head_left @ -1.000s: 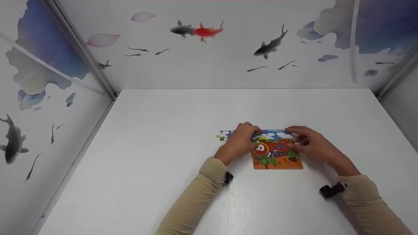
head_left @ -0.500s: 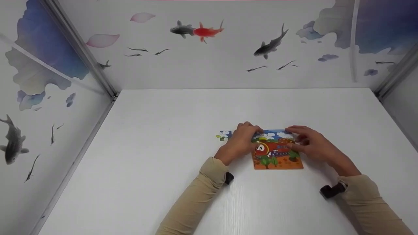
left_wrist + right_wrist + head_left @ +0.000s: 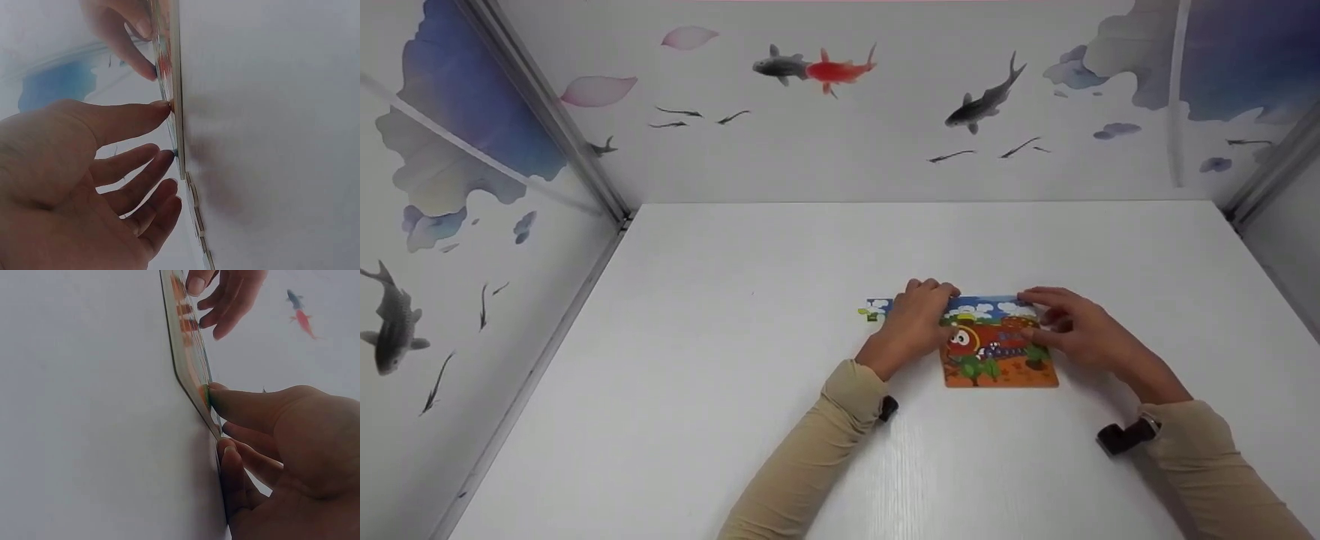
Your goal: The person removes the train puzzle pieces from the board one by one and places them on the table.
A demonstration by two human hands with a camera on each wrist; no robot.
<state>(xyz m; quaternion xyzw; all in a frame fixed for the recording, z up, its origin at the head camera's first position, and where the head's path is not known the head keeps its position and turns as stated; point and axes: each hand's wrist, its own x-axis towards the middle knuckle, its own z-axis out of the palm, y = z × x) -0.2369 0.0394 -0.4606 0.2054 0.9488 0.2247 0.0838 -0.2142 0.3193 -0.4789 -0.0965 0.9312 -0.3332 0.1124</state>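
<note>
A colourful jigsaw puzzle lies flat on the white table, its picture showing a big-eyed red cartoon figure, clouds and green plants. At its left side my left hand rests thumb and fingertips on the picture; in the left wrist view these fingers are spread and slightly bent. My right hand holds the right side. The right wrist view shows that thumb pressed on the face and a bent finger at the edge. Left of the board lie several loose puzzle pieces, partly hidden behind my left hand.
The white table meets a back wall painted with fish and petals. A side wall stands at the left. Black wrist cameras, such as the right one, sit by the sleeve cuffs.
Both hands keep nearly the same places on the puzzle. The head view shifts very slightly.
</note>
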